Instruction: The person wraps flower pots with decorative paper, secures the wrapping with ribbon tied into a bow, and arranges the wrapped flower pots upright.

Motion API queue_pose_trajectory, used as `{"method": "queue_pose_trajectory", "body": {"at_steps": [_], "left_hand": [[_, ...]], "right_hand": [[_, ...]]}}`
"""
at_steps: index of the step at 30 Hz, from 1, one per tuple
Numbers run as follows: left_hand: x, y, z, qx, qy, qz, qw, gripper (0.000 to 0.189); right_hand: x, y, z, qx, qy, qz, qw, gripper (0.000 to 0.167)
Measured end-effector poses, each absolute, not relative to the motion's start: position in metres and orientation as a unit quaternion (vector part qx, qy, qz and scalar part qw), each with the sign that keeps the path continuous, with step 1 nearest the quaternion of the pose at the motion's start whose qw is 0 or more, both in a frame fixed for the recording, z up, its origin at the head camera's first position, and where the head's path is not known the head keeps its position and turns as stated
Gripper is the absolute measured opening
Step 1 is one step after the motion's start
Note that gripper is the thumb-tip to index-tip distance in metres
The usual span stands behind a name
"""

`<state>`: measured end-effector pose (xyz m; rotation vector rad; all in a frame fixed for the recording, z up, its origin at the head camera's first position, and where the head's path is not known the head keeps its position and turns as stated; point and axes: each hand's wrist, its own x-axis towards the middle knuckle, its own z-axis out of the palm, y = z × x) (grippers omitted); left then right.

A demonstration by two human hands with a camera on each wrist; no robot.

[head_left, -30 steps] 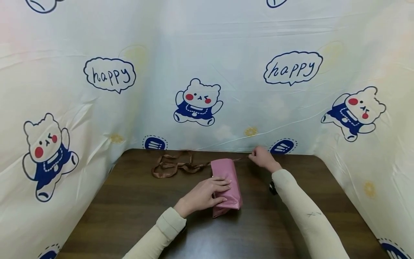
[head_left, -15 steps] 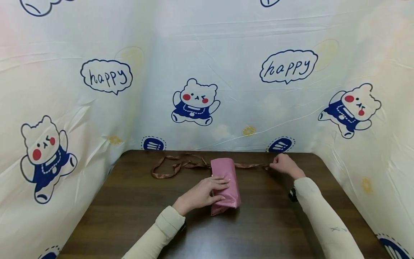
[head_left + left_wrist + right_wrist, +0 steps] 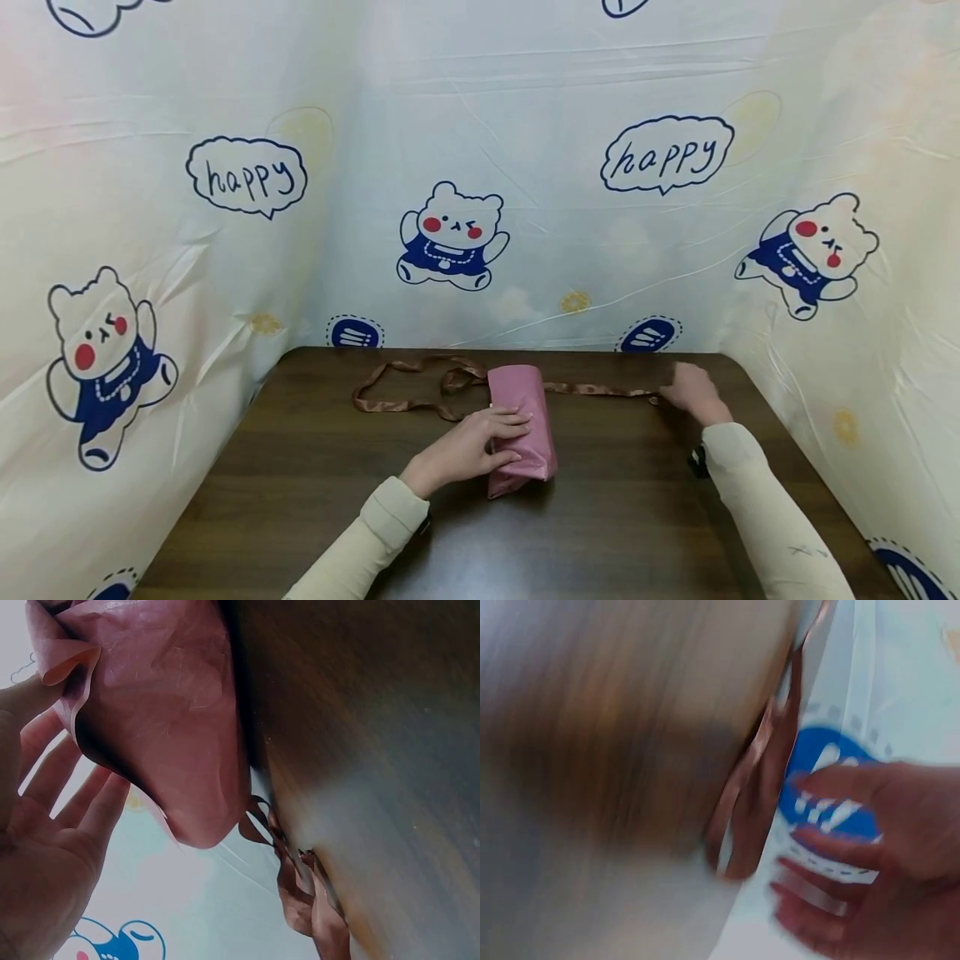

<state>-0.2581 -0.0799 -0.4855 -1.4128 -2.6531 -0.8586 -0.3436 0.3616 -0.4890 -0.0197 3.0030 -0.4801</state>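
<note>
A pink wrapped package (image 3: 521, 392) lies on the dark wooden table, its folded paper end towards me. My left hand (image 3: 476, 446) rests on it, fingers spread fairly straight; in the left wrist view this hand (image 3: 56, 817) reaches past a loose edge of the pink paper (image 3: 165, 712). Brown satin ribbon (image 3: 600, 389) runs from beneath the package out to the right. Close to that ribbon's end is my right hand (image 3: 693, 392). In the blurred right wrist view, the right hand's loosely bent fingers (image 3: 832, 847) are beside a hanging ribbon loop (image 3: 750, 817).
More of the brown ribbon (image 3: 386, 406) lies in loose loops left of the package. A printed cloth backdrop (image 3: 457, 108) rises behind the table (image 3: 315, 483) and along both its sides.
My right hand has moved right, drawing the ribbon out straight along the table from under the package. The left ribbon loops have shifted shape. My left hand stays on the package.
</note>
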Motion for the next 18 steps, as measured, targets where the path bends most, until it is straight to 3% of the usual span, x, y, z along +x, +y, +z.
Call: {"method": "queue_pose_trajectory", "body": {"at_steps": [4,8,11,18], "left_hand": [[-0.258,-0.08,-0.485,-0.45,-0.849,-0.277,0.002,0.047],[-0.257,-0.08,-0.485,-0.45,-0.849,-0.279,0.002,0.047],[-0.257,-0.08,-0.486,-0.453,-0.846,-0.28,0.006,0.047],[-0.257,-0.08,-0.489,-0.455,-0.847,-0.275,0.013,0.047]], "right_hand": [[-0.355,0.321,-0.501,-0.136,0.967,-0.21,0.043,0.056],[-0.36,0.298,-0.509,-0.184,0.95,-0.244,0.066,0.028],[-0.357,0.302,-0.508,-0.178,0.952,-0.24,0.062,0.004],[-0.337,0.35,-0.505,-0.081,0.969,-0.224,0.062,0.011]]}}
